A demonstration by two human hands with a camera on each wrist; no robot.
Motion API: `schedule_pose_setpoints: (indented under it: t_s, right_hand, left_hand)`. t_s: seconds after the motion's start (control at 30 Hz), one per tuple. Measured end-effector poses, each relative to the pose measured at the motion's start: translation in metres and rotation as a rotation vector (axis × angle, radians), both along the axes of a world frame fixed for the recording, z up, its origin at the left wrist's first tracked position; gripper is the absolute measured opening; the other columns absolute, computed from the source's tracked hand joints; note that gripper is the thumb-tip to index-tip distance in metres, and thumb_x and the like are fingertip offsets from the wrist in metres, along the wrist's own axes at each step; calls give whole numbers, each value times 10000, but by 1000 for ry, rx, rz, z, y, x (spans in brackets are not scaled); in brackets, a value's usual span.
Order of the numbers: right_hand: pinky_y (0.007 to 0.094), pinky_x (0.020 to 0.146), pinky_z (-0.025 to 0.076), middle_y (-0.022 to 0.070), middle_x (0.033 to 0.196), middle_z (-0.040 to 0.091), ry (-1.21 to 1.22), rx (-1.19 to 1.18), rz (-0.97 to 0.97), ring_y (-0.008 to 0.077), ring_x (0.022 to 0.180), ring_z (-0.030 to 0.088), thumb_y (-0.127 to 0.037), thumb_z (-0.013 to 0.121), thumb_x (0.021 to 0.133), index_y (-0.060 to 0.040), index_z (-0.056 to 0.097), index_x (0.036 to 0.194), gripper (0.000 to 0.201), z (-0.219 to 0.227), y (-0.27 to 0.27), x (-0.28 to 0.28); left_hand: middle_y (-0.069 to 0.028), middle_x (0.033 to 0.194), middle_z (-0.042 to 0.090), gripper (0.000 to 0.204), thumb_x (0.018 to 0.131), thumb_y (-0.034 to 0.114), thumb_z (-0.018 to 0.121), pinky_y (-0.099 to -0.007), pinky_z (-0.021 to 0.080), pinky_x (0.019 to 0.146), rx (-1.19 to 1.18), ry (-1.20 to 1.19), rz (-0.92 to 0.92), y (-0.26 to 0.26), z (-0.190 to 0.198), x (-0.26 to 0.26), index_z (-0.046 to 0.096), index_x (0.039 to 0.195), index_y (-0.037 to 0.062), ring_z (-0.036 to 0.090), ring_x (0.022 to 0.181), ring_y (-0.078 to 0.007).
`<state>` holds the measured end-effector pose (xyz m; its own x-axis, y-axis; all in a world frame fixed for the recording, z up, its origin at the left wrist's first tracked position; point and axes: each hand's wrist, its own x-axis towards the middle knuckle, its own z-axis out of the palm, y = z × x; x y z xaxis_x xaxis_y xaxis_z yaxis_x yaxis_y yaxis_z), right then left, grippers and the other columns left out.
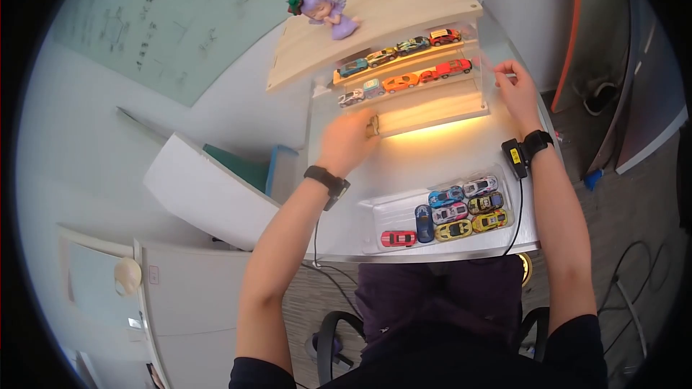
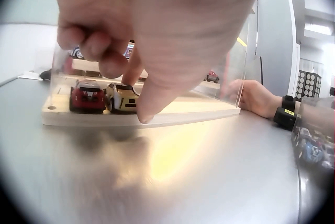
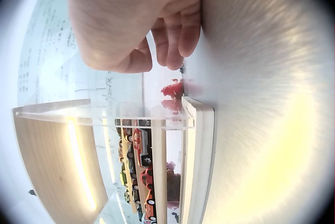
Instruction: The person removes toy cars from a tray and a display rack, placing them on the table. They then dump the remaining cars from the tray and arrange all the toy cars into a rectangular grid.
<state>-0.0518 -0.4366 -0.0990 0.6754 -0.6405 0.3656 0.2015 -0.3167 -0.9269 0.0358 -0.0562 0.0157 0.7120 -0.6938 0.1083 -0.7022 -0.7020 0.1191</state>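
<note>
My left hand [image 1: 349, 140] is at the left end of the lit display shelf's lowest board [image 1: 432, 112]. In the left wrist view, its thumb and forefinger pinch a yellow toy car [image 2: 124, 98] near the board's front edge. Right beside that car, a red toy car [image 2: 87, 97] stands on the same board. My right hand [image 1: 517, 90] is beside the shelf's clear side panel [image 3: 104, 116], its fingers loosely bent with nothing showing between them. Several toy cars stand in rows on the upper shelves, among them an orange car [image 1: 401, 82].
A clear plastic tray [image 1: 371, 216] with several toy cars lies near the table's front edge. On the shelf's wooden top sits a purple angel figurine [image 1: 335, 18]. A white curved panel [image 1: 209, 187] stands left of the table. Cables hang from both wrist cameras.
</note>
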Motion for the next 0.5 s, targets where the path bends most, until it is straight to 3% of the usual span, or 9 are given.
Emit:
schedule_pose_setpoints:
  t_s: [0.07,0.17,0.27,0.37,0.5]
  right_hand:
    - [311,749,536,19,921,736,50,19,-14,117,781,683,-183,691,990,-58,731,1087,164,4,0,-1]
    - [309,746,536,27,948,746,99,24,-42,119,784,690,-201,699,1000,-59,732,1091,172,8,1,0]
    - [302,739,535,23,975,762,97,47,22,124,803,712,-222,704,1013,-69,743,1104,183,7,-2,-7]
    - [296,727,535,6,984,766,116,32,17,127,831,732,-221,701,1021,-84,752,1109,171,6,-5,-3]
    - [294,695,529,1,1028,759,63,31,18,124,882,737,-206,698,1027,-86,755,1114,159,9,0,-5]
  left_hand:
    - [-189,1084,791,492,879,238,859,-508,594,838,6,-7,14,-1,4,-4,704,1325,101,750,1008,-417]
    - [-177,995,770,407,898,233,848,-487,575,744,-183,-17,8,-1,28,-33,729,1265,103,745,913,-399]
    - [-142,884,724,281,927,204,820,-462,537,662,-166,18,-305,5,74,-77,752,1180,105,721,818,-363]
    - [-104,820,673,159,943,180,802,-450,533,650,12,235,-582,16,95,-117,755,1072,101,695,763,-324]
    - [-84,855,695,159,928,201,814,-446,562,685,268,214,-599,31,69,-143,715,985,89,718,794,-319]
